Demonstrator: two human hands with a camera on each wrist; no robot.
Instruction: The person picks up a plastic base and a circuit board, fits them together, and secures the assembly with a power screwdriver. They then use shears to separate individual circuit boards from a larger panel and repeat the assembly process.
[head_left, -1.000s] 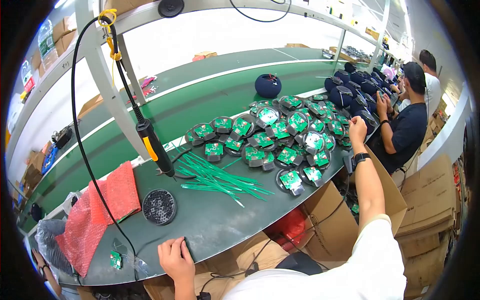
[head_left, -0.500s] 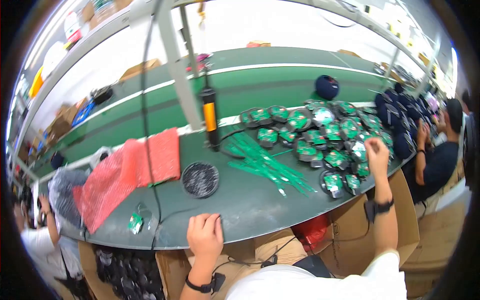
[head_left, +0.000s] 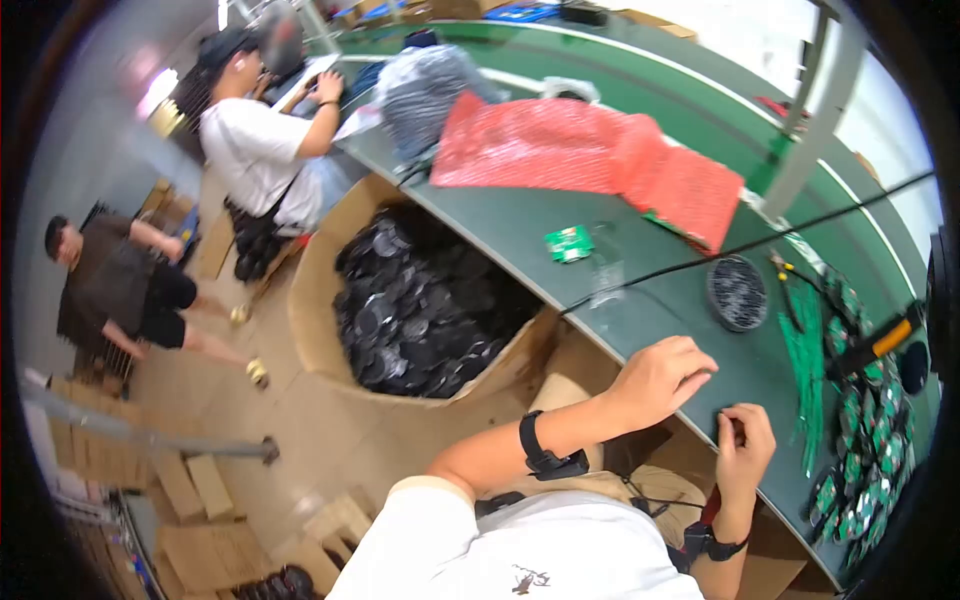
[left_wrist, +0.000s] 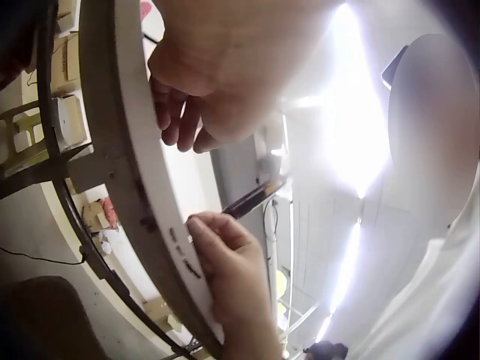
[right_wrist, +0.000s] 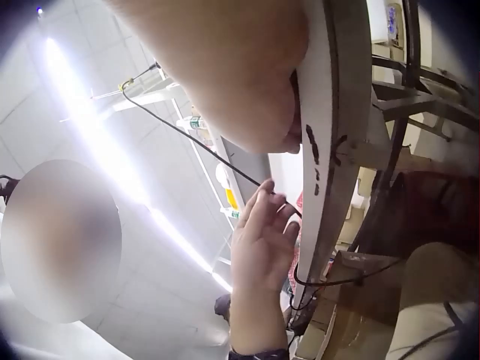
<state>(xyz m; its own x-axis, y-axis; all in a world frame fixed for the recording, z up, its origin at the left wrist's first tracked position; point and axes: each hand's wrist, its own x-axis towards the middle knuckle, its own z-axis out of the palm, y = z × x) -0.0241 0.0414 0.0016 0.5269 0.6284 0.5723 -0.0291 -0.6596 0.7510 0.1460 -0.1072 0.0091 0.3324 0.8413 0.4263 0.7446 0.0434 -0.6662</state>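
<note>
Left hand (head_left: 658,382) was at green workbench's (head_left: 650,312) near edge, fingers loosely parted; right hand (head_left: 744,450) beside same edge, fingertips narrowed, contents indeterminate.

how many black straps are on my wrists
2. One strap is around the left wrist, behind the left hand; the other strap is around the right wrist, below the right hand in the head view. No others show there.

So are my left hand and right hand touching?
Apart. The head view shows a strip of bench between the fingertips of the left hand and those of the right hand.
</note>
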